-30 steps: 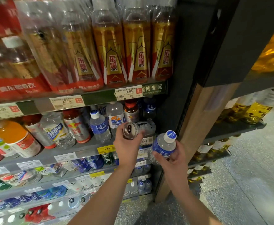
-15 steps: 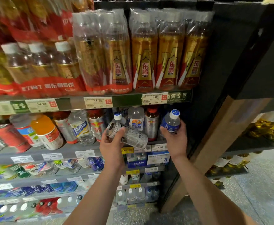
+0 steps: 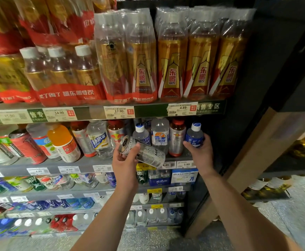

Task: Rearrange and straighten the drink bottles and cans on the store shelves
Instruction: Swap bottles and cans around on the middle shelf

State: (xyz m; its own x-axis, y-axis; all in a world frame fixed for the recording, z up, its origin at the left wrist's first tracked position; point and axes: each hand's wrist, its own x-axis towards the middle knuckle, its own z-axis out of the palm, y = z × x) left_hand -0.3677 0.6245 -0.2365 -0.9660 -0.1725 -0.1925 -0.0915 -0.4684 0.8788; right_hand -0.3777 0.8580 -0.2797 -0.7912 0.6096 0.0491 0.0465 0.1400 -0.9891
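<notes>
My left hand (image 3: 125, 161) grips a white patterned drink can (image 3: 144, 152), held tilted on its side in front of the second shelf (image 3: 86, 164), its top pointing up and left. My right hand (image 3: 200, 151) holds a small blue-labelled bottle with a white-and-blue cap (image 3: 194, 134), upright at the right end of that shelf, next to a red-capped bottle (image 3: 177, 137). Behind the can stand another blue-capped bottle (image 3: 141, 134) and a clear water bottle (image 3: 160, 135).
The top shelf carries shrink-wrapped packs of golden energy drink (image 3: 173, 57). Orange juice (image 3: 63, 142), a red can (image 3: 27, 147) and clear bottles fill the second shelf's left. Lower shelves hold more bottles and cans. A dark upright panel (image 3: 238, 124) bounds the shelving at the right.
Both hands rose from in front of the lower shelves to the second shelf. The right hand carried the blue bottle up to the shelf's right end; the can turned onto its side.
</notes>
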